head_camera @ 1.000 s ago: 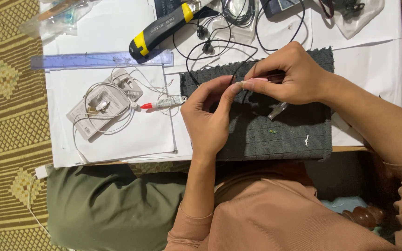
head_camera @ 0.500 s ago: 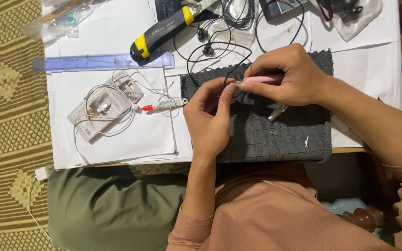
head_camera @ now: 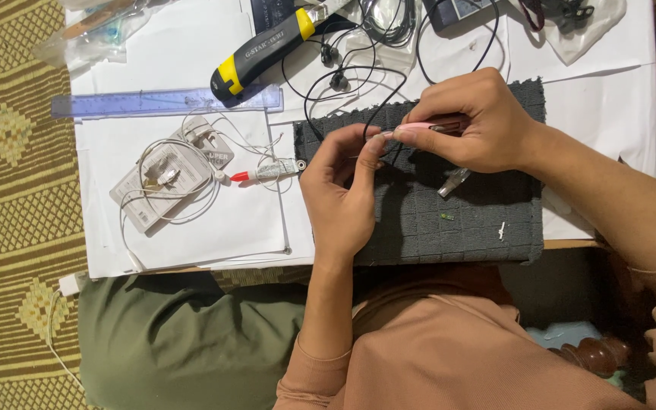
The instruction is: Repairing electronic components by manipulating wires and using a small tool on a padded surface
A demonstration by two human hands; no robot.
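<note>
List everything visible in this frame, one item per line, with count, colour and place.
Grey woven mat: one, dark grey, under both hands.
Black earphone cable: one, black, looping from top onto mat.
Pink-handled small tool: one, pink, pinched in right hand.
Yellow-black handled tool: one, top centre.
Clear blue ruler: one, bluish, upper left.
White earphones on card: one set, white, left on paper.
Red-capped small tube: one, beside mat.
White paper sheets: several, covering table.
Left hand: on mat, fingertips at cable.
Right hand: grips pink tool.

Ruler (head_camera: 165, 101) behind earphones (head_camera: 167, 176), seemingly left of mat (head_camera: 457, 212).
</note>
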